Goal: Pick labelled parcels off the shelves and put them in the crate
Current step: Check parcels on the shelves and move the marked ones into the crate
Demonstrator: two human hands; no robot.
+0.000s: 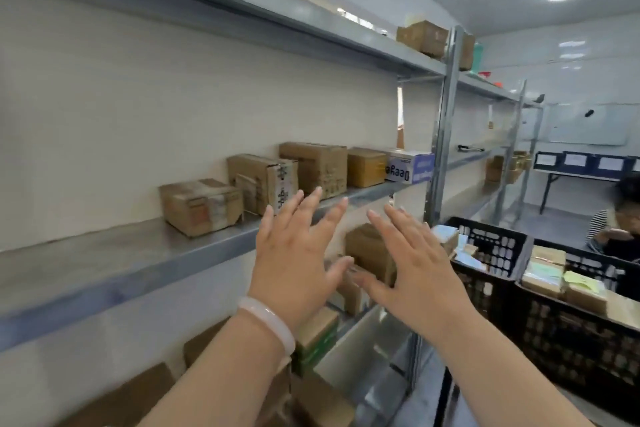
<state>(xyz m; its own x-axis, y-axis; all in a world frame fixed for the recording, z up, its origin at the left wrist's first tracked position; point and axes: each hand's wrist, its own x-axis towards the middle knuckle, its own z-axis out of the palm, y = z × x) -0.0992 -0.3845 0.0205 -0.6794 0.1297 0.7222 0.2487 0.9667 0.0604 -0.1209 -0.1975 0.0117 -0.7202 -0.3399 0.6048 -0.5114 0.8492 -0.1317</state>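
Note:
Several brown cardboard parcels stand in a row on the grey metal shelf [114, 263]: a taped box [201, 206] at the left, a labelled box [263, 182], a taller box [313, 168], a small box [366, 166] and a white and blue box [410, 166]. My left hand [294, 253], with a pale bangle on its wrist, and my right hand [415, 260] are raised side by side in front of the shelf edge, fingers spread, holding nothing. More parcels [367, 250] sit on the shelf below, partly hidden by my hands. Two black crates [498, 246] [588, 333] with parcels stand at the right.
A metal upright [443, 128] divides the shelving bays. The top shelf carries another box [424, 36]. A seated person [620, 225] is behind the crates at the far right. A dark table [585, 170] stands against the back wall.

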